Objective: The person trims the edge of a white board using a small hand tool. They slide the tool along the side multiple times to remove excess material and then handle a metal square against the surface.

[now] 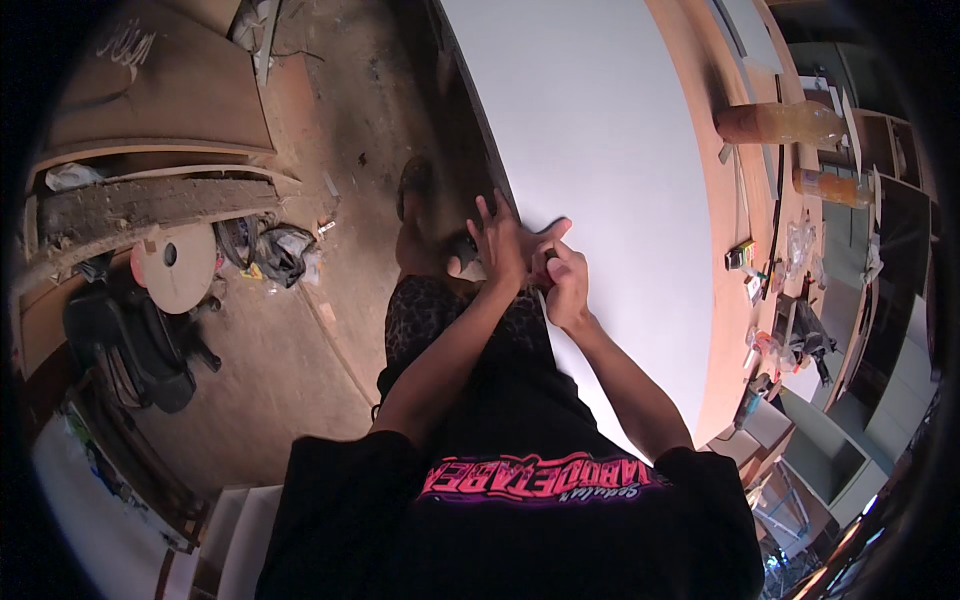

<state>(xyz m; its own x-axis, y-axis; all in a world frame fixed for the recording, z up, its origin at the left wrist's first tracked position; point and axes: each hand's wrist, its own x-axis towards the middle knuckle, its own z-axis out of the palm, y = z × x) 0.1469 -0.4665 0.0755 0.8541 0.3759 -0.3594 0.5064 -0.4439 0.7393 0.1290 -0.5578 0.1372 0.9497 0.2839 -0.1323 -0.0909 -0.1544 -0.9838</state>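
Two plastic bottles, a larger one [780, 124] and a smaller one [832, 187], sit on the tan tabletop [735, 250] at the upper right of the frame; both show amber contents, but whether liquid or tinted plastic I cannot tell. Open-fronted pale cabinet boxes [828, 450] fill the lower right, their insides shadowed. A white panel [610, 140] runs from the top of the frame to the centre, its dark left edge slanting down to the hands. At that edge, the left hand [500, 248] has its fingers spread; the right hand [564, 285] beside it is curled around a small dark piece [551, 254], mostly hidden. Left of the edge, brown floor [270, 400] gives room, bounded by a cream disc [178, 267] and black bag [283, 252].
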